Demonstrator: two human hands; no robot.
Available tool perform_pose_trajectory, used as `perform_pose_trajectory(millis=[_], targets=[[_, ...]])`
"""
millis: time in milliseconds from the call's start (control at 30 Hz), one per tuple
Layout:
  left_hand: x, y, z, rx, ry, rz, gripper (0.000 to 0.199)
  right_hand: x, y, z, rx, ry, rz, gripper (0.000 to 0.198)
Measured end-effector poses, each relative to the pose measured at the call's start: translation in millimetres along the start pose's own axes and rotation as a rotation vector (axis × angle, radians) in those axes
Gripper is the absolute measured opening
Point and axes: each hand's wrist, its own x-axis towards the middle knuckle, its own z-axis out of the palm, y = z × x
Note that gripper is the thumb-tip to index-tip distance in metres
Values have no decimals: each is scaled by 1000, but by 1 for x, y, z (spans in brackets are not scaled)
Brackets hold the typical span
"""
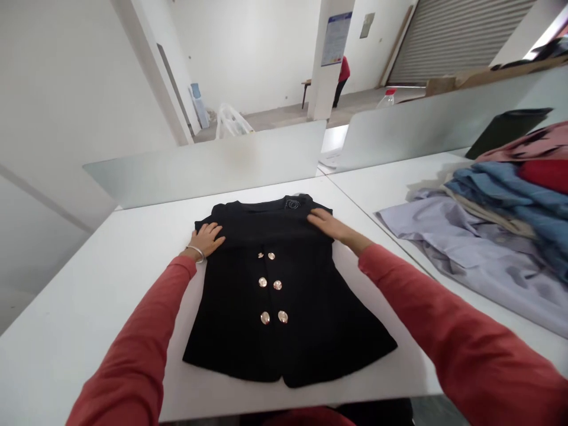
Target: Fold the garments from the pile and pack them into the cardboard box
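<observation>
Red sleeves (426,307) run up both my arms, one to each side of a black top (306,296) that lies spread on the white table (110,284) right in front of me. Its flared hem points towards me, close to the near edge, with a small notch at the middle. Six shiny buttons (262,283) climb the front in two columns of three. Further up, my left hand (206,238) rests open, palm down with fingers apart, on the top's left side below the shoulder; a pale bracelet (197,252) circles that wrist. My right hand (327,225) is open too, fingers stretched out over the opposite side near the shoulder. Just beyond those fingers, a dark swirled ornament (293,204) sits by the neckline. Off to my right, past a seam in the tabletop, clothes (479,236) lie heaped, lilac, blue, red and pink. Behind the top stands a frosted partition (213,168), and over a second one shows a bottle's red cap (390,92). Farther off are a post (326,89) bearing a poster (336,38), a person (344,71) in red partly hidden by it, a water dispenser (199,106) and a grey shutter (457,41).
</observation>
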Motion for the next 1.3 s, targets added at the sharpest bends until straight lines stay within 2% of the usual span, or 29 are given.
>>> perform_pose_trajectory(millis=[67, 133, 200, 233, 333, 433, 533, 667, 767, 833, 900, 967, 1033, 1100, 1167, 1300], targets=[[-19, -8, -7, 17, 115, -5, 48, -27, 7, -30, 67, 88, 40, 48], [-49, -17, -12, -3, 236, 27, 49, -65, 20, -58, 166, 231, 101, 48], [-87, -23, -14, -50, 289, 109, 49, -110, 37, -76, 221, 304, 118, 47], [-108, -22, -14, -76, 284, 156, 49, -134, 45, -80, 216, 296, 131, 43], [-165, -7, -10, -144, 232, 186, 48, -196, 64, -66, 177, 167, 157, 28], [-201, 22, -3, -204, 190, 10, 46, -232, 68, -35, 203, 76, 86, 30], [-215, 47, 6, -206, 157, -125, 43, -242, 56, -10, 164, 85, 20, 34], [-216, 56, 13, -150, 149, -157, 39, -235, 35, 5, -118, 98, -21, 29], [-209, 63, 5, -53, 186, -97, 37, -234, 29, 10, -258, 94, -34, 19], [-194, 81, -6, -23, 269, 57, 32, -235, 28, 12, -268, 105, -14, 20], [-168, 114, -18, -53, 304, 310, 30, -237, 27, 14, -244, 129, 3, 21], [-132, 157, -26, -81, 236, 621, 31, -238, 26, 14, -206, 149, 16, 23], [-90, 200, -27, -75, 210, 787, 33, -238, 25, 13, -164, 160, 37, 25], [-48, 233, -23, -66, 186, 815, 35, -238, 24, 12, -126, 165, 68, 27], [-12, 254, -14, -49, 145, 795, 39, -238, 23, 10, -99, 174, 87, 28], [27, 261, 6, -63, 71, 729, 43, -243, 25, 10, -54, 214, 81, 30]])
